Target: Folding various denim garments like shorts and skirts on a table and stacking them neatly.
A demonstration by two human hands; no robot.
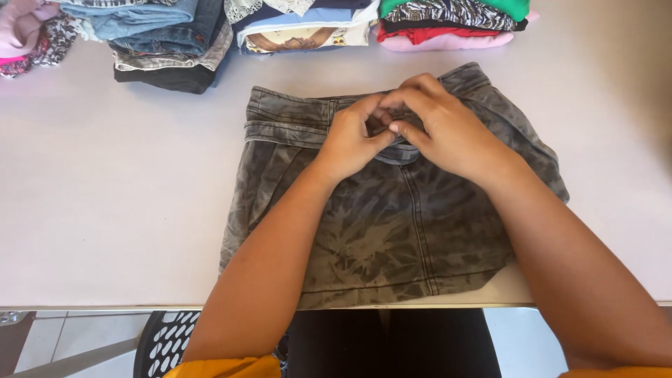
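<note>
A grey washed denim garment with a bleached pattern lies flat on the white table, its waistband toward the far side. My left hand and my right hand meet at the middle of the waistband, fingers pinched together on the fastening there. The fastening itself is hidden under my fingers.
Along the far edge stand stacks of folded clothes: jeans and dark items, a light blue and printed pile, a pile with red, pink and green pieces, and pink patterned fabric at far left. A perforated stool shows below the table's near edge.
</note>
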